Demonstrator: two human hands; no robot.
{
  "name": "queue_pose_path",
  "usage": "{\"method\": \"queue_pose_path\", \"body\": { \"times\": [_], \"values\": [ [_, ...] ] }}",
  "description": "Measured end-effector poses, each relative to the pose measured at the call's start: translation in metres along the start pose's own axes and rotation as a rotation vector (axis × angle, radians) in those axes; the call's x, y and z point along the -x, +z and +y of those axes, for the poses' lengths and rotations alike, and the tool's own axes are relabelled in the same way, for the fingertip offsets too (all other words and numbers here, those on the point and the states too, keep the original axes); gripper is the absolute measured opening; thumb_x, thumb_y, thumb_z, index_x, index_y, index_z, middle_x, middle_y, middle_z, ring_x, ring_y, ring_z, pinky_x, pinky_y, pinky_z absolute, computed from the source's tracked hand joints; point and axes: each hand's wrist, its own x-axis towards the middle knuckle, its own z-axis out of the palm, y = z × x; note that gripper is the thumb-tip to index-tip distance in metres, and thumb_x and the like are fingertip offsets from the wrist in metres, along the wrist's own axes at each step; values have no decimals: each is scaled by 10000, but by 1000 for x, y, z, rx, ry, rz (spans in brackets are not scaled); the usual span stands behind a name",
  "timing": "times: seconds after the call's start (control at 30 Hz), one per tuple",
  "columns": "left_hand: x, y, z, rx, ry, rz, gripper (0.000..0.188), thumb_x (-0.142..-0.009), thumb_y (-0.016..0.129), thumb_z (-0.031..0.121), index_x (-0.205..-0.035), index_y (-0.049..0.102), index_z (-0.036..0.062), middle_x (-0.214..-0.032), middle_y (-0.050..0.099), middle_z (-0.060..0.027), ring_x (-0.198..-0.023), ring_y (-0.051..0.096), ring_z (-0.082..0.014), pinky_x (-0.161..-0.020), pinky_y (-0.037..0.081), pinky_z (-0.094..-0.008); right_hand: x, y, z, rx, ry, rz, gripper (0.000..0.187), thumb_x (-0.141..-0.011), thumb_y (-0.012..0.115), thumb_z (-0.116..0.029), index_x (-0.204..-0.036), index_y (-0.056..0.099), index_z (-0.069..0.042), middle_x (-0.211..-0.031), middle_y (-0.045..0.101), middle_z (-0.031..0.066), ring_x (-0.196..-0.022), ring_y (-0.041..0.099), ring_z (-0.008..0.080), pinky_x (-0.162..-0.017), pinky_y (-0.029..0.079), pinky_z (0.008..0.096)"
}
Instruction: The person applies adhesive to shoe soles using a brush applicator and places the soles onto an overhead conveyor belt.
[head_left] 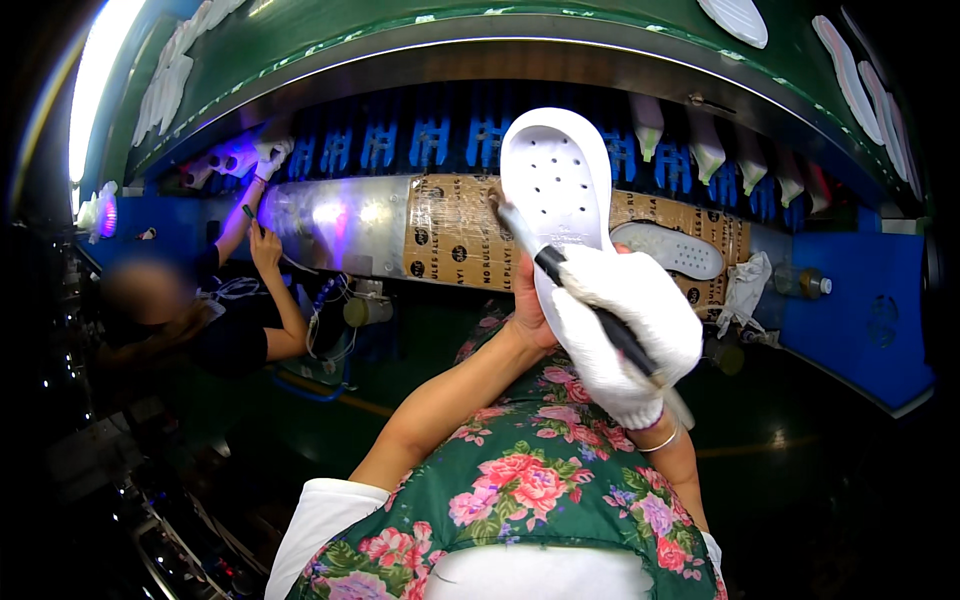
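White sole (555,180), clasped by left grip (531,305), is part-hidden behind right grip (630,330) clenching a blur-tipped brush (549,262).

1. My bare left forearm (455,390) slants up and rightward.
2. My bare left hand (530,308) is partly hidden, closed in a grip.
3. My white-gloved right hand (640,325) sits just right of it, fingers curled tight.
4. My right forearm (682,474) rises from below, leaning left.

From the wearer's head, a wide fisheye looks steeply down and forward, over the flowered apron (525,485) to the worktop (455,225), with left hand (532,305) and right hand (635,335) close below.
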Motion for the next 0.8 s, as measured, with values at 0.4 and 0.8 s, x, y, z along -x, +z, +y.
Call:
{"method": "queue_pose_path", "body": {
  "times": [0.4, 0.8],
  "values": [
    [-9, 5, 8, -39, 56, 0, 1062, -744, 699, 726, -1500, 357, 65, -1403, 504, -272, -1300, 518, -380, -1119, 421, -507, 6, -4, 15, -21, 21, -37, 276, -759, 776, -20, -1033, 749, -35, -1009, 748, 123, -924, 720, 251, -880, 542, 367],
    [-20, 10, 26, 198, 108, -124, 1020, -829, 410, 861, -1501, 348, 97, -1371, 520, -238, -1211, 569, -434, -1027, 493, -558, 17, -11, 24, -59, 194, 111, 193, -759, 747, 39, -948, 724, 11, -943, 734, 147, -828, 701, 253, -768, 548, 353]
  ]
}}
